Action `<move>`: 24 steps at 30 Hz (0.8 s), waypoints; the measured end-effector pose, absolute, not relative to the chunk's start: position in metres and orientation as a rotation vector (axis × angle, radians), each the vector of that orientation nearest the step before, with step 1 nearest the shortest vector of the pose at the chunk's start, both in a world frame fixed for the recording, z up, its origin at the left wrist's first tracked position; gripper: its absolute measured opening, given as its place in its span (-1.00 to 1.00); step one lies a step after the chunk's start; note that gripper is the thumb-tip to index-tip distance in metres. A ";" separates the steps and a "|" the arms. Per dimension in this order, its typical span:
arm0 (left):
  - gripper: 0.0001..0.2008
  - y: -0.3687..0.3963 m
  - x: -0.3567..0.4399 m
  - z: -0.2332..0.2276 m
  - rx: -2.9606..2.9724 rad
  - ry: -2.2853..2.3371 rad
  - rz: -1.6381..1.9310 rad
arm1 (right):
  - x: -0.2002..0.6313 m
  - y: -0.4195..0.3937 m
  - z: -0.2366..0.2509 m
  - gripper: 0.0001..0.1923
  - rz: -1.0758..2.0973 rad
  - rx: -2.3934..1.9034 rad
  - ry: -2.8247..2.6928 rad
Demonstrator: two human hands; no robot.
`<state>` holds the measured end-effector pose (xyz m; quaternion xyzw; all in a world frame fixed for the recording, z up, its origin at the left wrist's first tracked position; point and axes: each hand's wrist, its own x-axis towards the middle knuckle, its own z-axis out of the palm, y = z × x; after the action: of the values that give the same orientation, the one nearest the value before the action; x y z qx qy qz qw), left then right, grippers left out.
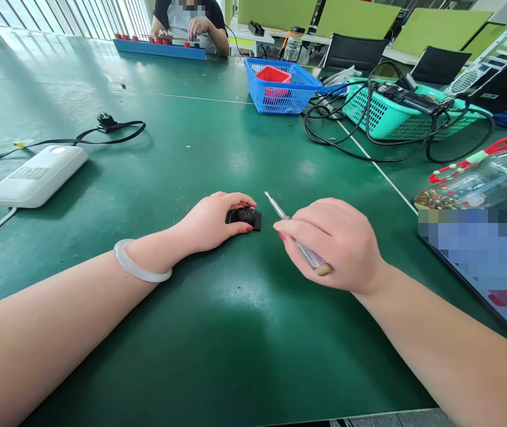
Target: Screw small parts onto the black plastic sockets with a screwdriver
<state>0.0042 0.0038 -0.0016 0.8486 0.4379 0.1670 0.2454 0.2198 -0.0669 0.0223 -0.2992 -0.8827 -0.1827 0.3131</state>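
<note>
— What does she hold there, in the middle of the mat [217,356]?

— The left hand [211,224] presses a small black part [245,217] flat on the mat. The fingers are curled over its top and left side, so it is pinned, not lifted. The right hand [337,246] is closed around a thin metal tool [295,237], like a pen; the tip points up and left, just above the part, not touching it.

— How will the part handle, you think?

— I judge it light and stiff, maybe plastic with small details on top, so a little fragile. It can slide on the smooth mat if the tool pushes sideways. Best is to keep it by the side edges and leave the top free. The tool looks thin and smooth; the grip near the middle seems steady.

— Is there room to move?

— Yes. Around the part the mat is bare toward the near edge and to the left. A white box [35,175] with its cable lies well apart, near the left edge. On the right a tablet [480,261] lies near the right forearm, with a clear bottle [484,178] behind it; there the elbow must be careful. The blue basket [280,89] and the teal basket [395,112] with black cables stand far back on the right. Another person [191,24] works at the far edge.
</note>
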 end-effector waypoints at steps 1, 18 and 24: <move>-0.62 0.004 0.004 -0.002 2.316 1.198 0.456 | 0.221 -0.067 0.023 -0.87 -0.446 -0.758 -2.293; -0.65 0.004 0.003 -0.001 2.310 1.200 0.460 | 0.213 -0.072 0.017 -0.84 -0.271 -0.741 -2.436; -0.66 0.003 0.003 -0.001 2.310 1.199 0.465 | 0.210 -0.072 0.015 -0.85 -0.289 -0.719 -2.410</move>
<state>0.0033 0.0034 -0.0011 0.8468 0.4394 0.1704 0.2465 0.2099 -0.0716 0.0152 -0.2711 -0.9079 -0.1091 0.3005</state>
